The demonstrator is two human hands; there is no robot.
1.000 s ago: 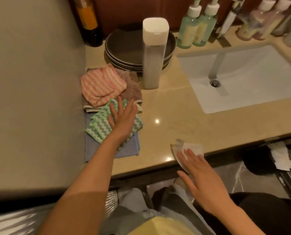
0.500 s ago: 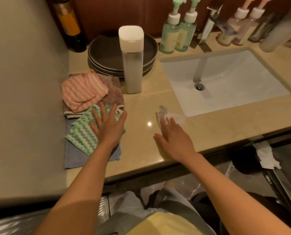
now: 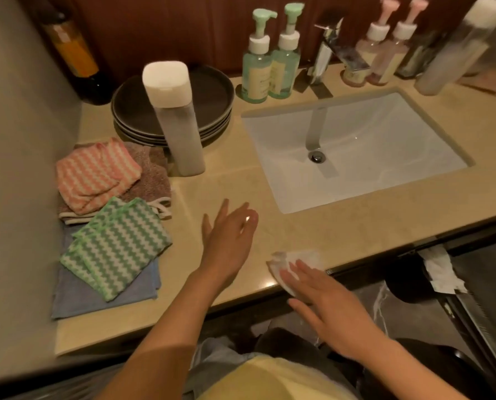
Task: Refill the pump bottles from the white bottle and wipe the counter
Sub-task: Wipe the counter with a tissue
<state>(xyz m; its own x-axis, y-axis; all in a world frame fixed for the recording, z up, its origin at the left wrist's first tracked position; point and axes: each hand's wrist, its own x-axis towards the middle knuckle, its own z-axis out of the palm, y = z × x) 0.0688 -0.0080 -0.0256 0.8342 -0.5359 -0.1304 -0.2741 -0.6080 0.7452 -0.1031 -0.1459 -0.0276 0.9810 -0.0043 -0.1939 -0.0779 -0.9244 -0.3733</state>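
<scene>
We are pressing our right hand [image 3: 327, 307], fingers straight, flat on a crumpled white tissue [image 3: 301, 259] at the front edge of the counter [image 3: 356, 226]. Our left hand [image 3: 229, 241] is spread and empty, over the counter beside the green cloth [image 3: 119, 243]. The tissue is looking thin, soft and easily torn, so we are judging flat finger pressure safer than pinching. The white bottle [image 3: 177, 119] is standing toward the back left corner, just before the plates [image 3: 212, 93].
</scene>
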